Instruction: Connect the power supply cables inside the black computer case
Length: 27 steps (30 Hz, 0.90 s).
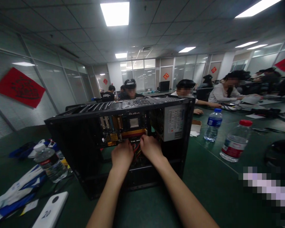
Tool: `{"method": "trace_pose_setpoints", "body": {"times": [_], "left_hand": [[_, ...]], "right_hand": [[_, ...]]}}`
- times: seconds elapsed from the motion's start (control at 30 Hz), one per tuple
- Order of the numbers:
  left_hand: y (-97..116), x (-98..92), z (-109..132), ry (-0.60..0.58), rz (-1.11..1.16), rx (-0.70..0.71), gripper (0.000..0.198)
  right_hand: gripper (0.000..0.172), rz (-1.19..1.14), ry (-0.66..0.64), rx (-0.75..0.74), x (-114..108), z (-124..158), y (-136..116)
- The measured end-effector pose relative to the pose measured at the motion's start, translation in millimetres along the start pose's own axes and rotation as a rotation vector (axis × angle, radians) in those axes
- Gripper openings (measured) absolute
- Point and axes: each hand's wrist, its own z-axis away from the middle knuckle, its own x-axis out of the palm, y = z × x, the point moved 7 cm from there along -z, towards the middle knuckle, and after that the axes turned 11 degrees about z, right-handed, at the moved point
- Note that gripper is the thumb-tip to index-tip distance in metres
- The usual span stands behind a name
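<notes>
A person reaches bare-handed into an open computer case (76,148) in the head camera's view, the case standing on a green bench (211,196) with its open side turned toward the bench's near edge. The left hand (123,152) is curled at the lower edge of the circuit board (142,115), and the right hand (150,145) is bent in just beside it, under the red-and-yellow memory slots (135,133); coloured wires (137,150) run between the two. The fingertips of both are turned away, so whether either one grips a wire or merely touches the board cannot be told. The power supply (174,123) fills the case's upper right corner. Careful work in so tight a spot would likely call for holding any plug by its body rather than its wires, squaring it to its socket, and pressing straight while one hand steadies the board's edge, since a sideways push could flex the board or bend a pin. Toward the bench's left edge stands a white-capped bottle (49,163), with a white device marked 20 (51,212) closer to the near left corner; toward the right edge are a blue-capped bottle (213,125) and a red-capped bottle (235,141), while a co-worker in a pale top (219,95) sits farther off, toward the bench's far edge
</notes>
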Motion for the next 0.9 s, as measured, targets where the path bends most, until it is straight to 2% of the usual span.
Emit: {"method": "trace_pose_setpoints", "body": {"times": [0.13,0.23,0.37,0.57,0.9], "left_hand": [[1.2,3.4,-0.6,-0.054,0.038,0.033,0.03],[3.7,6.1,-1.5,-0.089,0.068,0.082,0.028],[0.2,6.4,-3.3,-0.097,0.086,0.061,0.026],[-2.4,9.2,-5.6,-0.113,0.107,0.061,0.024],[-1.7,11.0,-6.9,-0.126,0.135,0.066,0.026]], "right_hand": [[0.028,-0.086,0.003,-0.093,-5.0,3.6,-11.3],[0.026,-0.189,-0.02,-0.23,-8.4,8.6,-26.7],[0.025,-0.233,-0.065,-0.352,-9.4,12.5,-39.5],[0.024,-0.216,-0.018,-0.405,-7.2,10.1,-41.6],[0.023,-0.192,-0.026,-0.398,-6.0,9.9,-40.0]]}}
